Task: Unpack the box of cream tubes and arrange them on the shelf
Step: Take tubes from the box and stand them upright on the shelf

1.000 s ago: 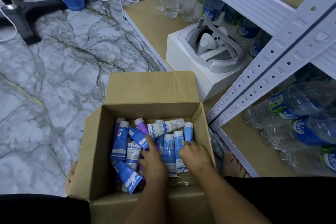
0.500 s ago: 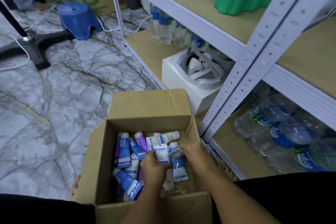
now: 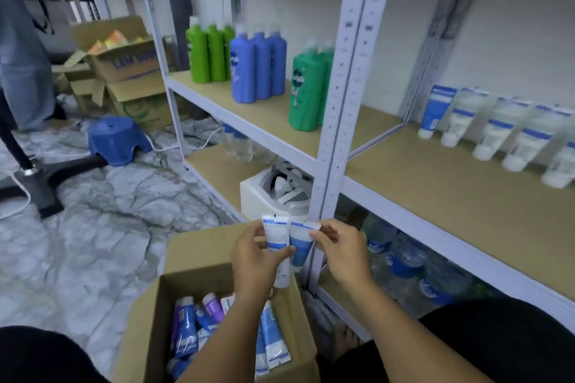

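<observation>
Nearest, an open cardboard box (image 3: 149, 339) sits on the floor between the person's knees, with a jumble of blue, white and purple cream tubes (image 3: 186, 329) inside; their number cannot be told. Just above the box, two hands meet. The left hand (image 3: 255, 261) curls round a white tube (image 3: 277, 246), and the right hand (image 3: 342, 252) pinches a blue tube (image 3: 300, 247), the two tubes touching side by side. Beyond, on the right, the wooden shelf (image 3: 435, 190) carries a row of six upright tubes (image 3: 494, 130) standing on their caps near the back wall. Farther left on the same level stand three green bottles (image 3: 208, 56), three blue bottles (image 3: 255, 68) and two darker green bottles (image 3: 305, 90). A blue stool (image 3: 115, 140) rests on the marble floor at far left.
</observation>
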Demonstrator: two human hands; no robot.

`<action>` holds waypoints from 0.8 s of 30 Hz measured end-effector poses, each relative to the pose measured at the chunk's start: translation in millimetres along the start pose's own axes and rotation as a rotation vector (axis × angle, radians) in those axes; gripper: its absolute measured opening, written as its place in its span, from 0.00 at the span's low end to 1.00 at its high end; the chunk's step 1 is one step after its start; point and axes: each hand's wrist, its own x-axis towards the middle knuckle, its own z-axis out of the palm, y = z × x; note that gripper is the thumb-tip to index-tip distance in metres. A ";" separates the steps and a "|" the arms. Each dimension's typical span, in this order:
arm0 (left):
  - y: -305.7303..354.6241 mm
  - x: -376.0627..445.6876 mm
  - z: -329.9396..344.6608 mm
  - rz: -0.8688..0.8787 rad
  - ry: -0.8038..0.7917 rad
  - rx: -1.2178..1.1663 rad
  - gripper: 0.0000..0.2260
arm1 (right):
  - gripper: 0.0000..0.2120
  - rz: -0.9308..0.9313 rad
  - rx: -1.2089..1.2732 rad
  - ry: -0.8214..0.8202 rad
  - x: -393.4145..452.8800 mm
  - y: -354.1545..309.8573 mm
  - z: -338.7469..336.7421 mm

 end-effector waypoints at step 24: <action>228.7 -28.3 166.8 0.379 -0.314 -0.185 0.31 | 0.04 -0.073 -0.031 0.486 15.3 -74.4 -273.1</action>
